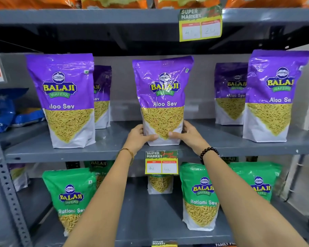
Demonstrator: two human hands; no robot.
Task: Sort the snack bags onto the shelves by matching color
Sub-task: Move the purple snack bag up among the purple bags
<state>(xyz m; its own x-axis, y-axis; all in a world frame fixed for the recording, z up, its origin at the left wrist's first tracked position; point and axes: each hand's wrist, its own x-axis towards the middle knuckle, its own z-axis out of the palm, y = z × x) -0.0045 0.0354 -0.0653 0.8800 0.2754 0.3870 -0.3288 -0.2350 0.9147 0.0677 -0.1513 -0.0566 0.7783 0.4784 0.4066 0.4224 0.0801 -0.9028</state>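
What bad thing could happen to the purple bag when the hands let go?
The middle purple bag stands near the front edge of the grey shelf, gripped low at its base by the left hand and right hand. It is tall, so it might tip forward off the shelf once released. If it topples sideways instead, it could knock the purple bag on the left.

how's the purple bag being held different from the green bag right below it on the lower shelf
The held purple bag reads Aloo Sev; the green bag reads Ratlami Sev. The purple bag stands on the middle shelf, gripped at its base by the left hand and right hand; the green bag stands untouched one shelf down, partly hidden behind the right forearm. Both are upright Balaji Wafers pouches with white bottoms.
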